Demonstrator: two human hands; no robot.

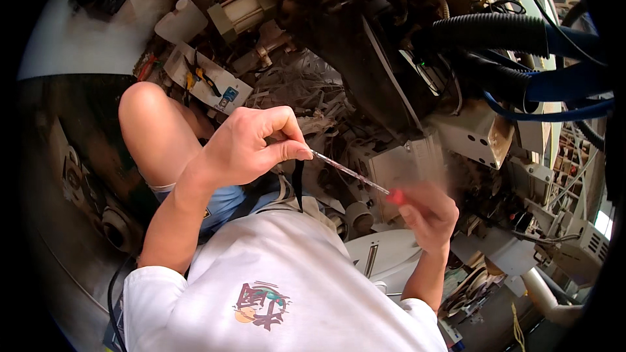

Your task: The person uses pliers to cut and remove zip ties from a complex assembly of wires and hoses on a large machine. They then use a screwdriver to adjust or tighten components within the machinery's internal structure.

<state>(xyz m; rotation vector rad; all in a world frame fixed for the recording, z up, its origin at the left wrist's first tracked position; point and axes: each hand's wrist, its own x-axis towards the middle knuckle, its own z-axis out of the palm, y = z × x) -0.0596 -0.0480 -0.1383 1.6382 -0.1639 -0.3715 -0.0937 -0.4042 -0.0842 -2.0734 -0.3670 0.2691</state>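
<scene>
In front of my chest I hold a screwdriver (350, 171) with a thin, marked metal shaft and a red handle. The thumb and fingers of my left hand (244, 146) pinch the far end of the shaft, hiding its tip. My right hand (432, 216) is closed around the handle at the other end; its fingers are smeared by motion and cover most of the red. Between the two hands the shaft slants down to the right. Beyond my left hand, yellow-and-black pliers (199, 78) lie on a whitish box (177, 58).
A pile of pale strips (303, 88) lies beyond my hands among machine parts. A white plastic jug (181, 21) stands behind the box. Thick black ribbed hoses (489, 31) cross at upper right, above a pale metal housing (469, 137). My bare knee (149, 117) is raised on the left.
</scene>
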